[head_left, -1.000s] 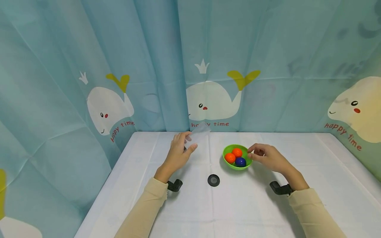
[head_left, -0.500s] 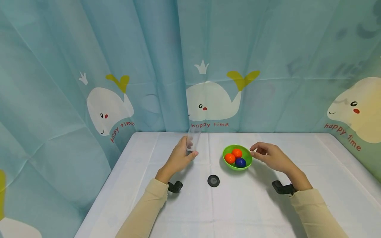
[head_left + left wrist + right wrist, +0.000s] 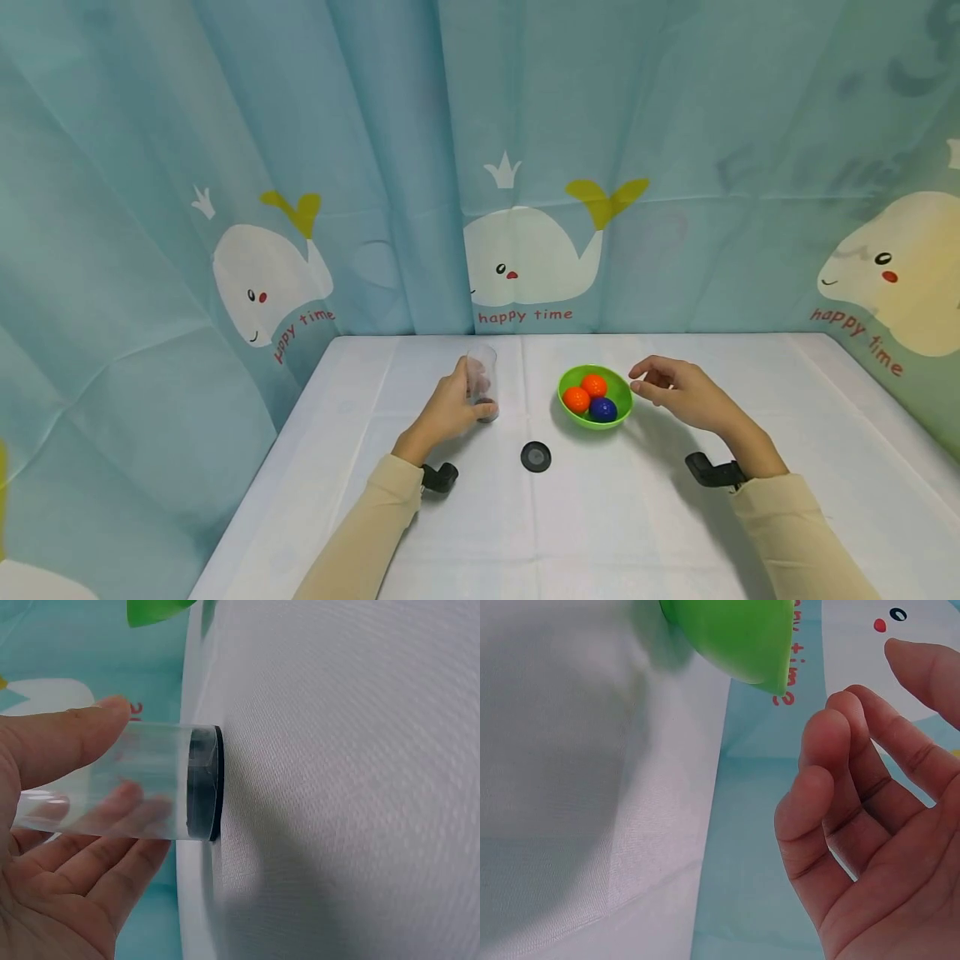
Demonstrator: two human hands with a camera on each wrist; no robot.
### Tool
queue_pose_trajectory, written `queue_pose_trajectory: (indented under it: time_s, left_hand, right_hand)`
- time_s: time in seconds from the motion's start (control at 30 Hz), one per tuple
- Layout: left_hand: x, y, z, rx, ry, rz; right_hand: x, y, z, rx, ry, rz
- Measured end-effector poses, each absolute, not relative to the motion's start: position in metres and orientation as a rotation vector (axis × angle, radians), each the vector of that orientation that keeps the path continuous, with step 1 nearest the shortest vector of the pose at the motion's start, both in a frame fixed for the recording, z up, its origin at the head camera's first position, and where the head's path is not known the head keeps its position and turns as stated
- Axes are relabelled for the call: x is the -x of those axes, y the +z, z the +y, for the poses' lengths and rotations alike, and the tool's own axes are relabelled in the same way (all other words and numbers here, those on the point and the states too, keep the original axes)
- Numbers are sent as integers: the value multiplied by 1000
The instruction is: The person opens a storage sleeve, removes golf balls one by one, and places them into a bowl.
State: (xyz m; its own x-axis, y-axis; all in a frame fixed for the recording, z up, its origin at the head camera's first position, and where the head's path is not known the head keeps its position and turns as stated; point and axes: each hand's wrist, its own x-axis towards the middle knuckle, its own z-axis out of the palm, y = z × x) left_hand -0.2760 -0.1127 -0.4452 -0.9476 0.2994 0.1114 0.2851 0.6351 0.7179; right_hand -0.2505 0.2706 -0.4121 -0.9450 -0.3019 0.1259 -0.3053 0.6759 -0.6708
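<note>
Since a second ago the tube (image 3: 482, 379) has gone from tilted in the air to upright, black base down on the table (image 3: 615, 517), centre-left of the head view. Left hand (image 3: 450, 408) grips it, thumb and fingers curled round the clear wall; the left wrist view shows the base (image 3: 204, 784) flush on the cloth, so the grip looks like steadying. Right hand (image 3: 678, 392) has barely shifted: hovers just right of the bowl (image 3: 618, 392), fingers loosely curled, holding nothing, apart from the rim. Bowl holds two orange balls (image 3: 584, 392) and a blue ball (image 3: 603, 409). Black cap (image 3: 536, 457) lies on the cloth below and between tube and bowl, touching neither. Nothing stands between tube and bowl.
</note>
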Motion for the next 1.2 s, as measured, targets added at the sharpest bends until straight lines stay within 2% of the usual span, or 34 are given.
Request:
queue_pose_trajectory:
  time_s: [0.4,0.77,1.03,1.2]
  left_hand:
    - [279,-449,-121,-500,1271,2693]
    - [276,-431,-141,-472,987,2667]
    - [272,-410,-159,-323,600,2767]
    - [272,-404,-165,-282,522,2966]
  right_hand:
    - [251,-412,270,-520,1152,-2879]
    - [253,-413,270,-523,1134,-2873]
    - [257,-419,276,-451,1023,-2813]
    - [259,-426,278,-404,857,-2699]
